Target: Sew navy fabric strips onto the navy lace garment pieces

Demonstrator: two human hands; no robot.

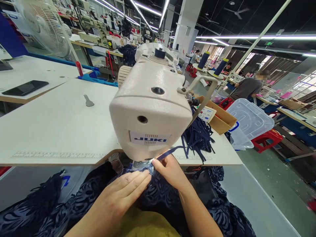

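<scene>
A white sewing machine (150,112) fills the middle of the view. Its needle area is mostly hidden behind the machine head and my fingers. My left hand (120,191) lies with outstretched fingers on dark blue patterned fabric (158,194) just in front of the machine. Between thumb and fingers, my right hand (169,169) pinches a narrow navy strap (174,150) beside the needle area. That strap runs right toward a pile of navy straps (198,135) on the table. More of the patterned fabric hangs over my lap and to both sides.
On the white table (56,128) lies a small metal piece (88,101); a phone (25,88) rests on the neighbouring table. A cardboard box (221,117), a clear plastic bin (251,118) and a red stool (266,140) stand at right. A person (249,87) works farther back.
</scene>
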